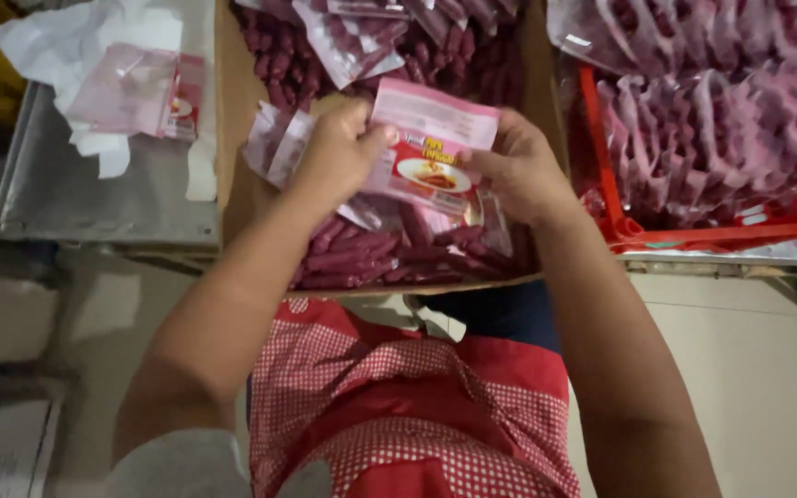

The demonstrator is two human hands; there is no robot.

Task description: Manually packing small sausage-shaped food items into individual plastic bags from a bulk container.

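I have my left hand [343, 148] pinching one side of a pink printed pouch [431, 152] and my right hand [518, 166] gripping the other, holding it up over the near edge of the cardboard tray [232, 120] of dark red sausages [371, 254]. I judge the pouch is being opened for filling; next calls for spreading its mouth. A red crate [601, 166] of packed pouches sits beside the tray's right edge

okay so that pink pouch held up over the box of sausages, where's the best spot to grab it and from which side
Probably by its two side edges, coming in from left and right. The pink pouch is flat and thin, held upright over the box, and the left hand and right hand already pinch those edges. That leaves its top edge free, and the printed face uncovered.
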